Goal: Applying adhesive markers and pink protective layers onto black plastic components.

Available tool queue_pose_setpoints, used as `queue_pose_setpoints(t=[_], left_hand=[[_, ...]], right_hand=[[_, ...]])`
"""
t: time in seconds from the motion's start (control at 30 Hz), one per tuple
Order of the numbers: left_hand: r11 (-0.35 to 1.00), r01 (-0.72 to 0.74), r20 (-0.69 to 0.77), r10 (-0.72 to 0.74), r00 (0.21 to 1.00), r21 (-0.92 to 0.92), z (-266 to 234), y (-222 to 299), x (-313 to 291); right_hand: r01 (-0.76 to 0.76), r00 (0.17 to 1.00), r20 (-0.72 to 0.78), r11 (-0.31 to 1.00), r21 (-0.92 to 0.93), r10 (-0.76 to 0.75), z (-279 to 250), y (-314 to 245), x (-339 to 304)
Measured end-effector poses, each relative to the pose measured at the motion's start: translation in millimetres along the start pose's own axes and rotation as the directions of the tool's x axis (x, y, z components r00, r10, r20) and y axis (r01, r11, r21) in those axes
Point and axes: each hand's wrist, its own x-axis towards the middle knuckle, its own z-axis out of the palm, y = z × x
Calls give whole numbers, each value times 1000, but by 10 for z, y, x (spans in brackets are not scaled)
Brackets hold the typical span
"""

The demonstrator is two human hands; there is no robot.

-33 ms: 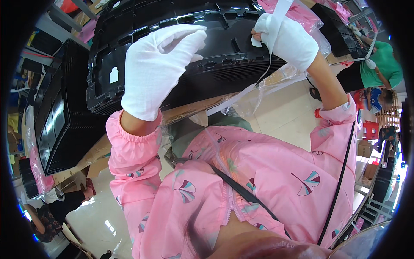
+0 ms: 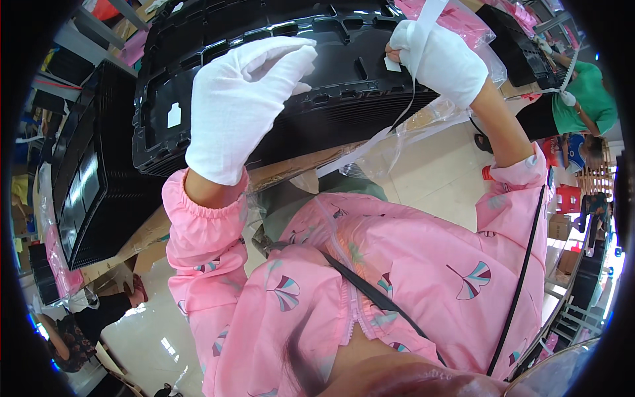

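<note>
A stack of black plastic trays (image 2: 324, 139) lies before me, its top tray moulded with ridges and recesses. Over its left part hovers my white-gloved left hand (image 2: 241, 109), fingers loosely curved, some space between them, with nothing visible in them. My gloved right hand (image 2: 450, 63), bare fingertips poking out, pinches a small white sticker (image 2: 392, 64) at the tray's surface on the right. A long white strip (image 2: 423, 30) runs through that same hand and trails down over the tray's near edge. Another white sticker (image 2: 174, 115) sits on the tray, left of my left hand.
Another black tray stack (image 2: 83, 188) stands to the left on cardboard. Clear plastic film (image 2: 377, 159) hangs along the near edge, and pink film (image 2: 463, 20) lies at the far right. A person in green (image 2: 582, 99) works at the right; another person (image 2: 86, 324) is at lower left.
</note>
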Motion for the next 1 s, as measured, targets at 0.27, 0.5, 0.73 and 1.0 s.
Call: queue_pose_setpoints(t=[0.27, 0.5, 0.73, 1.0], left_hand=[[1000, -16, 20, 17, 1000, -23, -12, -4, -1], [1000, -9, 3, 9, 1000, -21, -9, -5, -16], [1000, -7, 1, 7, 1000, -16, -13, -8, -28], [1000, 20, 10, -20, 1000, -7, -22, 1, -20]], right_hand=[[-70, 993, 87, 991, -117, 81, -54, -81, 20], [-4, 997, 82, 999, -47, 8, -59, -75, 7], [64, 994, 96, 996, -57, -58, -94, -70, 25], [116, 988, 96, 992, 51, -120, -63, 36, 32]])
